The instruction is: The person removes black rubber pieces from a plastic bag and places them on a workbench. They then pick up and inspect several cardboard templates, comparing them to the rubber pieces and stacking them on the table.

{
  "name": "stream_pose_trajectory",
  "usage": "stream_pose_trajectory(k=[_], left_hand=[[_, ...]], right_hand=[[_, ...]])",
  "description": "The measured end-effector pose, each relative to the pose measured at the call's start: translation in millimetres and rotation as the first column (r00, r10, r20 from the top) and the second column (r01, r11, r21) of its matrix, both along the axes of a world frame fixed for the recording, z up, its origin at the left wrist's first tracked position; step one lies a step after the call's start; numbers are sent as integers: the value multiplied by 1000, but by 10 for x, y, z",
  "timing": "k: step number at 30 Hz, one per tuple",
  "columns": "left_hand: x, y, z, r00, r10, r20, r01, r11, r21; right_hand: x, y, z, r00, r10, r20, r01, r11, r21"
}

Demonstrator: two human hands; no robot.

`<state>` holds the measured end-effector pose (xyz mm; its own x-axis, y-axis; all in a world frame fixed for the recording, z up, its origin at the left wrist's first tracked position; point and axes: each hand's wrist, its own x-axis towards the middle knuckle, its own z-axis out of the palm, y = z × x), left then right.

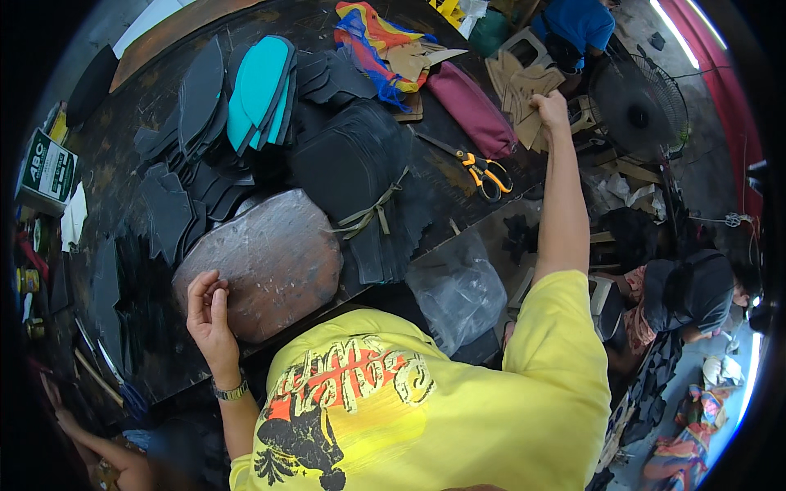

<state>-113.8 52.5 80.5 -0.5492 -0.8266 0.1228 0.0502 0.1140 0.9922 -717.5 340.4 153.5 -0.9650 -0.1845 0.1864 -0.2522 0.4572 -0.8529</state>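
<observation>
My right hand is stretched out to the far right, its fingers closed on the edge of brown cardboard patterns that lie in a loose heap. Near the table's front edge, my left hand is loosely curled with nothing visible in it. It rests at the left rim of a worn brown board with rounded corners. Behind the board are stacks of black cut pieces, one bundle tied with an olive strip. Turquoise cut pieces lie among other black stacks.
Orange-handled scissors and a maroon pouch lie near my right forearm. A clear plastic bag hangs at the table edge. A fan stands at right. Other people are nearby, including one in blue. Dark-handled scissors lie at left.
</observation>
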Motion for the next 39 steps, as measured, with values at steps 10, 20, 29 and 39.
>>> stream_pose_trajectory(k=[10, 20, 29, 39], left_hand=[[-86, 89, 67, 988, -6, 152, 44, 968, -248], [-135, 149, 130, 974, 37, 225, 54, 921, -385], [-327, 138, 223, 972, -76, 224, 154, 920, -359], [-339, 144, 254, 978, -39, 204, 101, 948, -303]], right_hand=[[-699, -273, -812, 983, 94, 160, -162, 856, 492], [147, -651, 70, 965, -10, -263, 200, 680, 706], [481, -1600, -297, 966, 238, 105, -249, 962, 115], [-293, -1915, -290, 969, 5, 248, -16, 999, 43]])
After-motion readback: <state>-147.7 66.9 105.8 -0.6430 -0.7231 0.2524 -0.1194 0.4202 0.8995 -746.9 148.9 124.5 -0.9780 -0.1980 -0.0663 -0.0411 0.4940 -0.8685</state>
